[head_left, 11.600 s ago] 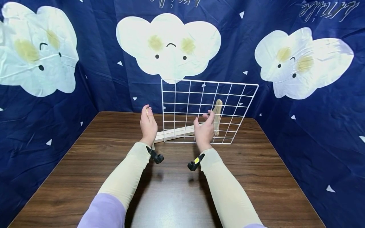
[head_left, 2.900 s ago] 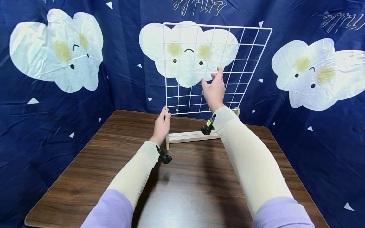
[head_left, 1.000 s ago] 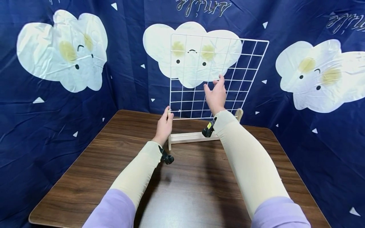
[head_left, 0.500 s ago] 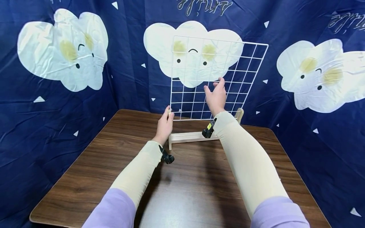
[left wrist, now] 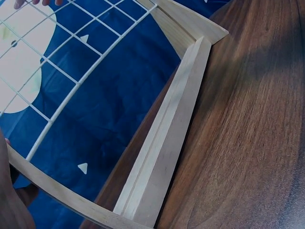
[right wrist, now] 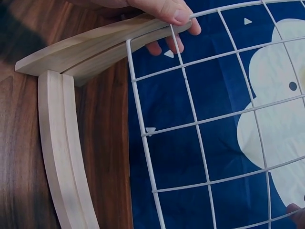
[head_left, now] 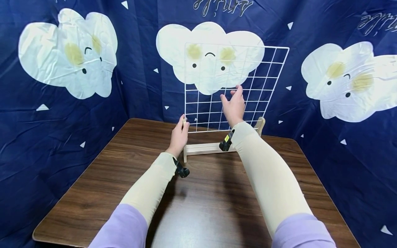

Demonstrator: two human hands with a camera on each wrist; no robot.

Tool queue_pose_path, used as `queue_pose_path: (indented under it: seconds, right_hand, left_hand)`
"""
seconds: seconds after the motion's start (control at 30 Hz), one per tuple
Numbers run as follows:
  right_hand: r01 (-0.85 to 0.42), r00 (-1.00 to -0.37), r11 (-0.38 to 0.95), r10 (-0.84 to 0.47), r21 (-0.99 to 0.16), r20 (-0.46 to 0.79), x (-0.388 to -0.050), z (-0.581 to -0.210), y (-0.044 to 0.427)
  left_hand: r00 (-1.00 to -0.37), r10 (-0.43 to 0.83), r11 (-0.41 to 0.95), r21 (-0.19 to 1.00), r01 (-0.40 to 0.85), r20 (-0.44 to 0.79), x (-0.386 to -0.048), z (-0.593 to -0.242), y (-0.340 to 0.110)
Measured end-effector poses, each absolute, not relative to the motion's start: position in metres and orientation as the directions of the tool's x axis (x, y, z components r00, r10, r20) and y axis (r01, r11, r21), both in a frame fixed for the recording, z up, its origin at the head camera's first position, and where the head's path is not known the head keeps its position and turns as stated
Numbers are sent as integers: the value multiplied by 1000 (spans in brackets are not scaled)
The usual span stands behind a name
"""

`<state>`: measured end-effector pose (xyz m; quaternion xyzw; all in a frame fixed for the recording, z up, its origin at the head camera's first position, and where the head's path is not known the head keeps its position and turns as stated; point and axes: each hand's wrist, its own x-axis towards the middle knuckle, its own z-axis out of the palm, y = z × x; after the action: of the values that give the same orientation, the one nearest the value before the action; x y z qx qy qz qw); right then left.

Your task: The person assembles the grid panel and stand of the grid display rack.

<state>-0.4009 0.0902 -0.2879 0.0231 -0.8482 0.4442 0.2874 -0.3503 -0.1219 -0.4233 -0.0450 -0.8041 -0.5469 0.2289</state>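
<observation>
A white wire grid panel (head_left: 278, 77) stands tilted above a pale wooden stand (head_left: 204, 148), its lower edge raised off the stand's grooved bottom bar (left wrist: 155, 143). My left hand (head_left: 180, 136) grips the top of the stand's left side piece (right wrist: 95, 43), thumb on one face and fingers round the other. There the panel's lower corner meets the side piece's grooved inner face. My right hand (head_left: 234, 108) holds the panel near its middle with bent fingers; how they lie on the wires is partly hidden. The right side piece (head_left: 260, 125) meets the panel's other lower corner.
A brown wood-grain table (head_left: 130, 213) carries the stand near its far edge. Behind and on both sides hangs a dark blue cloth (head_left: 139, 82) with white clouds and small triangles. Each wrist wears a black camera.
Earlier the panel was low at the table's back beside loose-looking wooden pieces. Since then it was raised over the stand, and it has lately sunk slightly with my right hand. My left hand stays put.
</observation>
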Motion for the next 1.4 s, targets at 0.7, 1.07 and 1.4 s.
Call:
queue_pose_path:
  seconds: [0.7,1.07,1.4]
  right_hand:
    - [-308,-823,617,209,-724,528,-397,-297,87]
    - [-292,-827,617,221,-731,517,-397,-304,86]
    - [-303,-827,602,219,-739,517,-396,-311,86]
  left_hand:
    - [-886,-180,397,855,333,428,-352,-425,-123]
    - [-885,-187,400,856,328,427,-352,-427,-123]
    - [-887,-189,390,861,326,421,-351,-425,-123]
